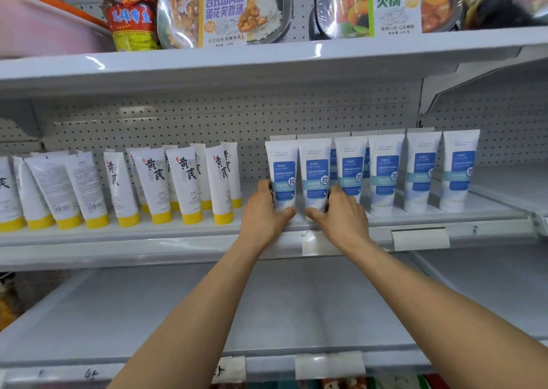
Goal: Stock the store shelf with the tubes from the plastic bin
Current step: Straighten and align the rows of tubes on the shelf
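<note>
On the middle shelf (184, 234) stands a row of white tubes with blue labels, caps down. My left hand (264, 211) grips the leftmost blue-label tube (283, 172) near its cap. My right hand (338, 213) grips the second blue-label tube (315, 175) beside it, thumb in front, fingers behind. Several more blue-label tubes (421, 169) stand to the right, with another row behind. To the left stand several white tubes with yellow caps (184, 184), some leaning. The plastic bin is not in view.
The upper shelf carries boxed ready meals (225, 9) and a red bag (130, 15). A pink and orange container (35, 24) sits at the upper left. The lower shelf (267, 305) shows bare white board. Paper price tags (421, 239) hang on the shelf rails.
</note>
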A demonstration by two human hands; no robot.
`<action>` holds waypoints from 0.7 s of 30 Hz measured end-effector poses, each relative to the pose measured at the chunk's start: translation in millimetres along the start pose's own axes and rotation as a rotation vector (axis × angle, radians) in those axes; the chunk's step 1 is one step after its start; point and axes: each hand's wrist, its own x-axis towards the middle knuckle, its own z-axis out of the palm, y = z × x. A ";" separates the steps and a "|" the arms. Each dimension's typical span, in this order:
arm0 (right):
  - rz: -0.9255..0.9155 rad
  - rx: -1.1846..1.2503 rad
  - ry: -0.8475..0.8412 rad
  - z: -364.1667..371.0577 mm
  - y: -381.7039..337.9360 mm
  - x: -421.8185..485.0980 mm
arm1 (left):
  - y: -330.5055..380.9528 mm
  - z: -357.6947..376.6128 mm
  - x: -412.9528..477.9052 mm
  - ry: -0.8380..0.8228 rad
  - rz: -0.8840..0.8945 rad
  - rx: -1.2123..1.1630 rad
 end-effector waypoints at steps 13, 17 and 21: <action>-0.088 0.060 -0.065 -12.4 8.0 -8.0 | 6.0 -0.7 -1.4 -0.001 -0.032 -0.005; -0.179 0.096 -0.028 -24.2 14.6 -13.0 | 11.7 -9.0 -8.5 0.002 -0.080 -0.061; -0.310 0.159 -0.020 -41.6 14.0 -17.7 | 9.7 -25.1 -25.3 0.105 -0.017 -0.004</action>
